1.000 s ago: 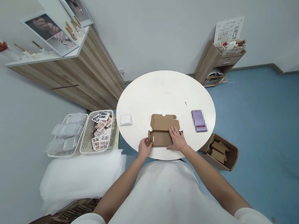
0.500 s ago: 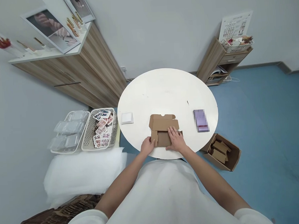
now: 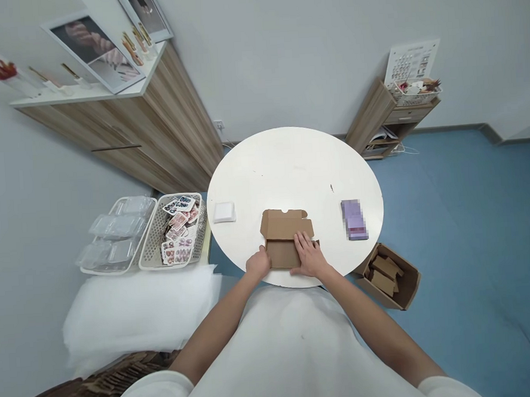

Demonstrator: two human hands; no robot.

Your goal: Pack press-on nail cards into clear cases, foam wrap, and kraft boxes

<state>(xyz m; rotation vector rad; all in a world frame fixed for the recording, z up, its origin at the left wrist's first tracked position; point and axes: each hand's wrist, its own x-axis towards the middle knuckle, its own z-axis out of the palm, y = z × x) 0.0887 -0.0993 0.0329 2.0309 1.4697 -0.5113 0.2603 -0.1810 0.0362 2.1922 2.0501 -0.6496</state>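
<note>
A brown cardboard box (image 3: pixel 284 254) lies near the front edge of the round white table, its lid (image 3: pixel 285 226) raised open at the far side. My left hand (image 3: pixel 259 263) grips the box's left wall, thumb up against the side. Over the right part of the box is my right hand (image 3: pixel 310 254), its fingers stretched forward across the interior to the base of the lid. The right side flap is partly hidden by that hand. Nothing shows inside the visible part of the box.
On the table (image 3: pixel 289 161) are a white square stack (image 3: pixel 224 212) at left and a purple stack (image 3: pixel 354 220), partly pixelated, at right. A carton (image 3: pixel 407 285) with folded cardboard stands right. At left are baskets of printed cards (image 3: pixel 177 231) and clear packs (image 3: pixel 118 225), plus white sheets (image 3: pixel 141 308).
The box's left side flap, which lay inward beside my left hand, now stands up as a wall. My right hand stays over the right part. The whole view has shifted slightly.
</note>
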